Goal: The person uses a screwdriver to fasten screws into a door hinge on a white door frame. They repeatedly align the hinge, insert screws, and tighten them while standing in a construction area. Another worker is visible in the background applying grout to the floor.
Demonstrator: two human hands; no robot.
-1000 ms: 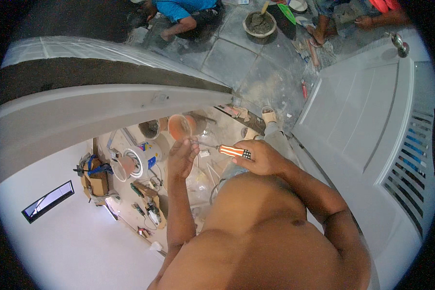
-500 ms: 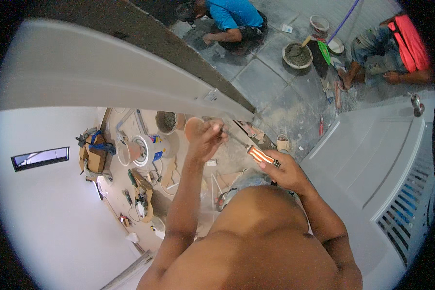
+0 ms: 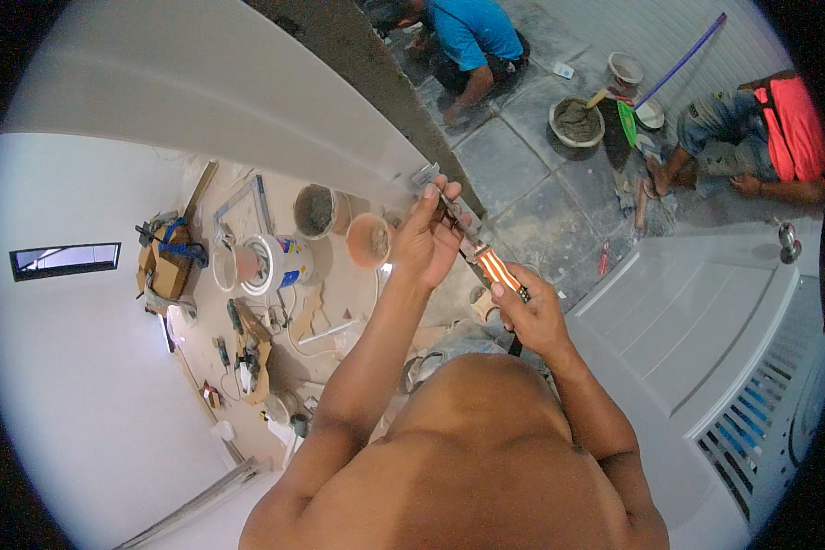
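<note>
My right hand (image 3: 535,314) grips a screwdriver (image 3: 499,269) by its orange-and-white striped handle, its shaft pointing up and left toward the door frame (image 3: 330,128). Close to the shaft's far end, my left hand (image 3: 434,246) is raised against the frame's edge, thumb and fingers pinched together. What those fingertips hold is too small to make out. Just above them, a small metal plate (image 3: 422,174) is set in the pale frame. The screwdriver's tip is hidden by my left fingers.
Right of me stands a white door (image 3: 678,321) with a round knob (image 3: 787,243). Beyond the frame, a person in blue (image 3: 475,35) crouches on grey tiles, and another in red (image 3: 796,137) sits near a mortar bowl (image 3: 577,124). Left lie buckets (image 3: 321,211) and tools.
Both hands have come nearer the frame, and my left hand has risen to the metal plate. The screwdriver's shaft now meets my left fingers. The view has shifted slightly.
</note>
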